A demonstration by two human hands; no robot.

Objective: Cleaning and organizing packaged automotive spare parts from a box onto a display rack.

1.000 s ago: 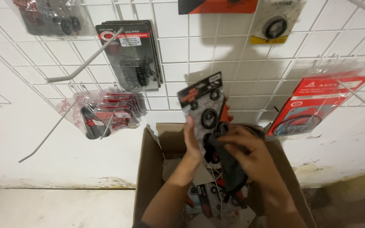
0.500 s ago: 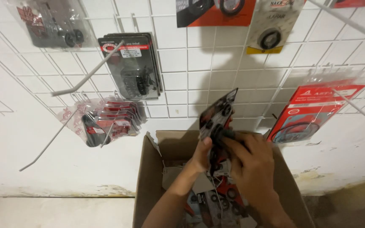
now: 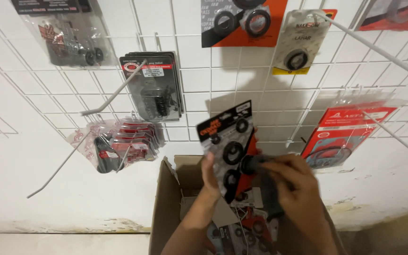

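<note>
Apparently both hands' fingers pinch the seal card.

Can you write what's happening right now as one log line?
left hand: holds black seal card | right hand: on card's edge | cardboard box: below | wire grid: behind

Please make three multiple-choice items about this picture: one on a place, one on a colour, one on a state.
1. Where is the cardboard box?
A. below the wire grid
B. hung on a hook
C. on a shelf

2. Which colour is the card with two black rings at the top?
A. green
B. orange
C. blue

3. How is the black card of seals?
A. lying in the box
B. hanging on a hook
C. held up by both hands

Answers: 1 A, it stands under the wire grid. 2 B, its face is orange. 3 C, left hand and right hand grip it.
</note>
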